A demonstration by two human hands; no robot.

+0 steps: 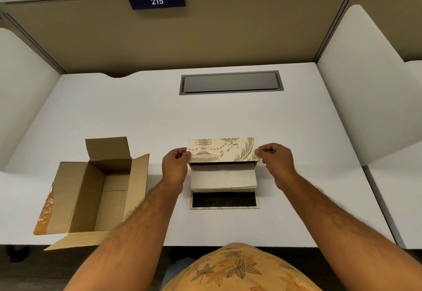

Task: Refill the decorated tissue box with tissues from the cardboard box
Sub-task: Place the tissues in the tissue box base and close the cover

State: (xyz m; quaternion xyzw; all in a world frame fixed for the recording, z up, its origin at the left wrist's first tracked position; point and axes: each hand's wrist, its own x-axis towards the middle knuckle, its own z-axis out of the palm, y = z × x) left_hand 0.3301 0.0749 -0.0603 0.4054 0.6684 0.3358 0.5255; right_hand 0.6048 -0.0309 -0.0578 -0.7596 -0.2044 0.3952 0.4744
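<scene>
Decorated tissue box (222, 153) long axis parallel to bench (137, 112) front edge; left hand (174, 165), right hand (275, 161) pinch lid ends, tissue stack (222, 177) inside; cardboard box (91, 194) toward left edge.

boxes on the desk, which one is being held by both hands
The decorated tissue box, gripped at its ends by the left hand and right hand; the cardboard box sits untouched.

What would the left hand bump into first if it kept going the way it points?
Nothing to reach: the left hand points right and already pinches the decorated tissue box at its left end.
</scene>
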